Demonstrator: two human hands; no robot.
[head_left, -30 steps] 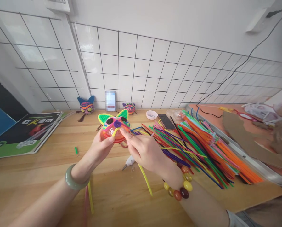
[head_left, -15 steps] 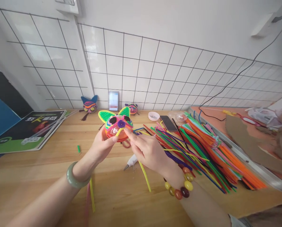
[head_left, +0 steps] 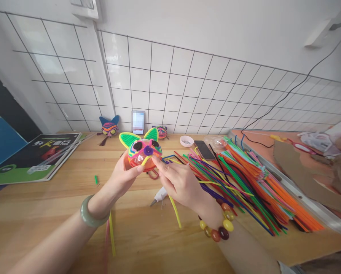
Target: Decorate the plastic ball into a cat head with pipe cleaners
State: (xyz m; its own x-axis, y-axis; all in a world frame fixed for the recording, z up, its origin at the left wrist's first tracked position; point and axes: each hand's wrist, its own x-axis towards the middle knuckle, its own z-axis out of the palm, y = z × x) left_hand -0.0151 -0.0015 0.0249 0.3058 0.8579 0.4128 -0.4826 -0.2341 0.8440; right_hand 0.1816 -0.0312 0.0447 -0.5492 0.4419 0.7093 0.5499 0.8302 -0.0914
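A colourful animal head ornament [head_left: 152, 143] is held up over the table in my left hand [head_left: 124, 169]. It has green ears edged in yellow, black eyes, a purple nose and a clear lower front. A yellow pipe cleaner [head_left: 174, 211] runs along the front below the nose, near my left thumb. My right hand [head_left: 180, 182] has its fingers closed around this strip, the index fingertip against the ornament beneath the nose. The strip's long end hangs below my right hand. Part of the strip is hidden by my fingers.
A glue gun [head_left: 159, 196] lies behind my right hand. Many pipe cleaners [head_left: 244, 182] spread over the right side. Two finished heads, a blue-eared one [head_left: 109, 127] and another [head_left: 161, 131], stand at the wall beside an upright phone [head_left: 138, 121]. A magazine [head_left: 56, 152] lies left.
The view has shifted very slightly. Both hands keep the same hold on the ornament and the yellow pipe cleaner, with barely any movement.
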